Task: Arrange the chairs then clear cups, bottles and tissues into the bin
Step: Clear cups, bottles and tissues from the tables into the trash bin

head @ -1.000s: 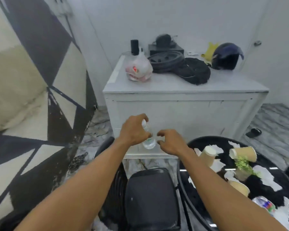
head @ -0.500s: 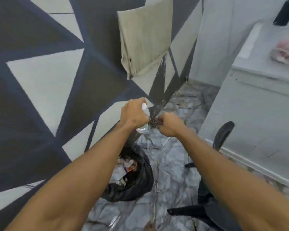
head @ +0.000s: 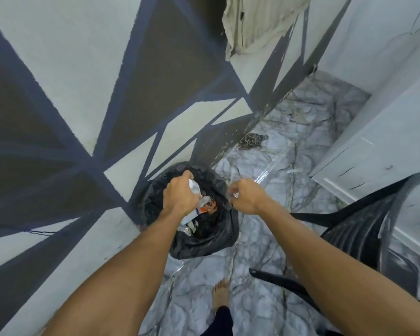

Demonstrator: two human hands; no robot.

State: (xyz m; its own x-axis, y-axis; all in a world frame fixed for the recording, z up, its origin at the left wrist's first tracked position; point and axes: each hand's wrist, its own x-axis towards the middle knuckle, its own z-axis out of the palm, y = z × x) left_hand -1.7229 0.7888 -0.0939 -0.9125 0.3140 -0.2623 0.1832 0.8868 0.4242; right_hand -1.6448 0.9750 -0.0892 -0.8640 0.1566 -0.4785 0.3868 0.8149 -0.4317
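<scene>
Directly over bin, left hand grasps bottle; grip of right hand unclear; chair nearby.

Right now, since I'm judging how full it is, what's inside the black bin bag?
An orange-and-white wrapper and pale scraps lie in the bin bag. The left hand, gripping a clear bottle, covers part of the opening; the bottom is too dark to make out.

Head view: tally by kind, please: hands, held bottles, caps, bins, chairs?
Hands: 2 (left hand, right hand)
Bottles held: 1 (bottle, in the left hand)
Caps: 1 (what looks like a cap, pinched by the right hand)
Bins: 1 (bin)
Chairs: 1 (chair)
Total: 6
</scene>
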